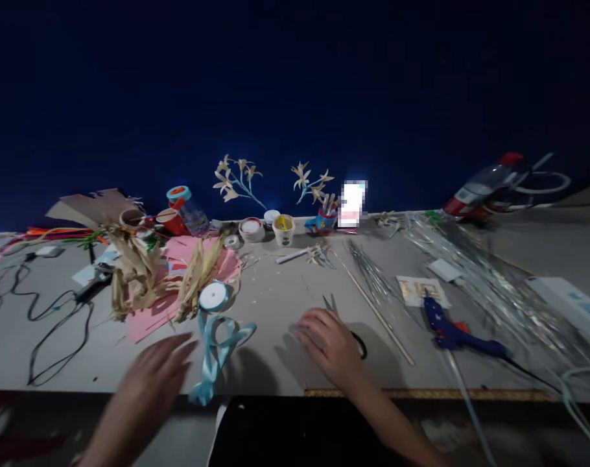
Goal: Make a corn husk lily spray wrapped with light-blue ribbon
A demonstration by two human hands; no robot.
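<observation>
My left hand (161,370) hovers near the table's front edge with its fingers stretched out, slightly blurred and holding nothing. Just right of it lies a loose light-blue ribbon (220,344), running from a white ribbon spool (213,296) and trailing over the edge. My right hand (331,347) is above the table at centre, fingers extended and a little apart. Partly hidden beneath it is a pair of scissors (362,346); a blade tip and one dark handle loop show. Whether the hand touches the scissors I cannot tell.
Dried corn husks (139,272) lie on pink paper (152,321) at left, near black cables (56,318). A blue glue gun (463,334), thin wires (377,275) and clear plastic wrapping (499,285) occupy the right. Flower stems (241,178), tubs (284,230) and a lit phone (352,204) line the back.
</observation>
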